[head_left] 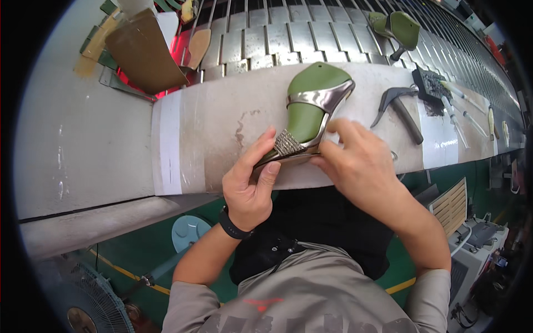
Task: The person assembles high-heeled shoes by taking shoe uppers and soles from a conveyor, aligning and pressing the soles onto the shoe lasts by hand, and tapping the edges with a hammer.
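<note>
A sandal on a green shoe last (305, 122) is tilted over the near edge of the worktop, its toe toward me. It has a shiny metallic strap and a textured band near the toe. My left hand (250, 191) is closed around the toe end, the thumb on the near side and fingers on the far side. My right hand (361, 161) is closed in a pinch at the right side of the sandal, by the sole edge. Its fingertips are slightly blurred, and whatever lies between them is hidden.
Right of the sandal lies a hammer (407, 119), beside a black tray (430, 86) of small dark pieces and several syringes (455, 122). Beyond runs a metal slat conveyor (277, 41) carrying another green last (403, 30). A brown panel (139, 50) stands at far left.
</note>
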{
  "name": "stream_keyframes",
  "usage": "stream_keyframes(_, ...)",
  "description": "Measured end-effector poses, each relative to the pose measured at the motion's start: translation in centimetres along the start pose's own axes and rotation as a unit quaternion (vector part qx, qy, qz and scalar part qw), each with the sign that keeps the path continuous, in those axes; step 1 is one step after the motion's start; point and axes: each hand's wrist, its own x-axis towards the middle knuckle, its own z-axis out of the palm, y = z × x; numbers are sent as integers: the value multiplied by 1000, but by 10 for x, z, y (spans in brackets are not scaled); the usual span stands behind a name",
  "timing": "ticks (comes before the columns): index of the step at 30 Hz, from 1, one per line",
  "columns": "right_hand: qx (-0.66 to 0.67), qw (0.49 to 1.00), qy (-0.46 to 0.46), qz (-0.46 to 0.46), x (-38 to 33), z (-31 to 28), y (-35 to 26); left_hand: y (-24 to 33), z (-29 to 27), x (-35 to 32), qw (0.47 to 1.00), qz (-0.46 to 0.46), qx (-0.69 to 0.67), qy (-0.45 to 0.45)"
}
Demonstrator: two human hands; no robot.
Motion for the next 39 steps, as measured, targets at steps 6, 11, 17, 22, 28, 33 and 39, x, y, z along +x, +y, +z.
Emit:
stream_keyframes(6, -15, 995, 51, -86, 6, 0, 20, 12, -2, 26, 986, 48, 118, -106)
stream_keyframes(11, 5, 996, 42, -83, 11, -2, 22, 12, -3, 27, 985, 56, 125, -110)
stream_keyframes(17, 11, 997, 34, -75, 10, -1, 26, 29, 11, 38, 985, 22, 154, -78)
stream_keyframes(22, 11, 992, 32, -120, 14, 2, 45, 35, 13, 50, 953, 65, 254, -153)
stream_keyframes(28, 13, 992, 14, -128, 21, -3, 46, 42, 26, 48, 973, 1, 213, -94)
stream_keyframes(33, 10, 993, 4, -116, 22, -9, 41, 61, 34, 59, 951, -6, 287, -113)
stream_keyframes(39, 36, 994, 7, -98, 18, -7, 40, 66, 42, 66, 924, -14, 356, -140)
